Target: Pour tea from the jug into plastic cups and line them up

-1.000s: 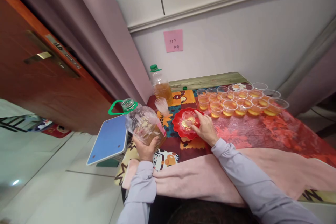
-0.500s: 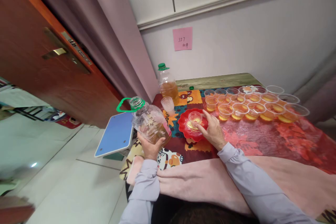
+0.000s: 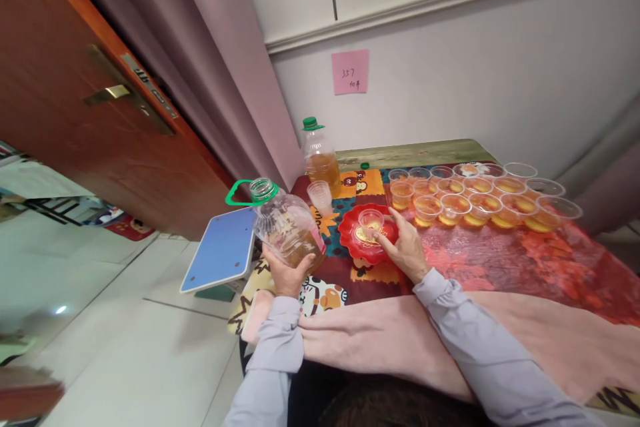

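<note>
My left hand (image 3: 289,271) is wrapped round the lower part of a big clear plastic jug (image 3: 285,223), which leans to the left. The jug has a green handle ring, no cap, and some amber liquid low inside. In my right hand (image 3: 404,245), a small clear plastic cup (image 3: 371,220) is held between thumb and fingers over a red scalloped dish (image 3: 353,240) with a gold pattern. I cannot tell whether the cup touches the dish. A stack of clear cups (image 3: 320,195) lies tilted between the jug and the dish.
Several clear cups of amber liquid (image 3: 455,209) stand in rows on the right of the table. Behind the stack is a second, green-capped jug (image 3: 321,163). A loose green cap (image 3: 365,165) lies at the back. A blue board (image 3: 217,250) sits left of the table.
The whole view has shifted slightly. Both hands keep their holds on the jug and the cup, with hardly any movement against the table.
</note>
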A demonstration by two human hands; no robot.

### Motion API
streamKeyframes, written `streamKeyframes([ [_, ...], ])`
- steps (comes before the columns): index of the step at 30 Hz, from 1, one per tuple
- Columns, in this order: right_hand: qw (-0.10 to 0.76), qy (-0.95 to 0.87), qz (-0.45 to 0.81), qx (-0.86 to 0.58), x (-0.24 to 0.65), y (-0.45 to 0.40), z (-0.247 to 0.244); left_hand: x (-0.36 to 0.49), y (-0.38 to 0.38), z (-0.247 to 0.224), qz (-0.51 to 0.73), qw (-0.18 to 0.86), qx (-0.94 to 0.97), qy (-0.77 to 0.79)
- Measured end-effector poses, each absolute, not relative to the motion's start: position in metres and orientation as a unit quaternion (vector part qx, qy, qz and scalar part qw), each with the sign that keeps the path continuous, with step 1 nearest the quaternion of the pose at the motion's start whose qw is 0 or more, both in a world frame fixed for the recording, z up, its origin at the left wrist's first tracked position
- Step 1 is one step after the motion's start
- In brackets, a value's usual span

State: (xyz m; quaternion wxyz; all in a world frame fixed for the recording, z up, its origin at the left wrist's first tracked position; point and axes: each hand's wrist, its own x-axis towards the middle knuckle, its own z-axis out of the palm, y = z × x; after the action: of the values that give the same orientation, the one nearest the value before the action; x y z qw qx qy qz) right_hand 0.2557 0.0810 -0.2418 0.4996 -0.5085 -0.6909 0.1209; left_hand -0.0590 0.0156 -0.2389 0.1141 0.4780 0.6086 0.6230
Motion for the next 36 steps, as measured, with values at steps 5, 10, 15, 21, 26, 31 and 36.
streamKeyframes([
  [5, 0.513, -0.678, 0.132, -0.51, 0.255, 0.079, -0.24, -0.057, 0.017, -0.236, 0.628, 0.104, 0.469, 0.613],
  [10, 0.52, -0.677, 0.124, -0.506, 0.254, 0.079, -0.24, -0.057, 0.016, -0.232, 0.626, 0.094, 0.484, 0.604],
  [15, 0.525, -0.676, 0.106, -0.507, 0.253, 0.079, -0.24, -0.058, 0.015, -0.23, 0.631, 0.106, 0.487, 0.594],
  [21, 0.525, -0.679, 0.103, -0.503, 0.252, 0.078, -0.238, -0.06, 0.015, -0.234, 0.629, 0.115, 0.474, 0.605],
  [26, 0.523, -0.675, 0.106, -0.509, 0.252, 0.078, -0.238, -0.06, 0.015, -0.236, 0.63, 0.128, 0.463, 0.61],
  [31, 0.528, -0.671, 0.109, -0.508, 0.252, 0.078, -0.237, -0.063, 0.016, -0.238, 0.629, 0.144, 0.461, 0.609],
  [36, 0.529, -0.669, 0.11, -0.51, 0.252, 0.078, -0.236, -0.064, 0.017, -0.24, 0.629, 0.143, 0.457, 0.612],
])
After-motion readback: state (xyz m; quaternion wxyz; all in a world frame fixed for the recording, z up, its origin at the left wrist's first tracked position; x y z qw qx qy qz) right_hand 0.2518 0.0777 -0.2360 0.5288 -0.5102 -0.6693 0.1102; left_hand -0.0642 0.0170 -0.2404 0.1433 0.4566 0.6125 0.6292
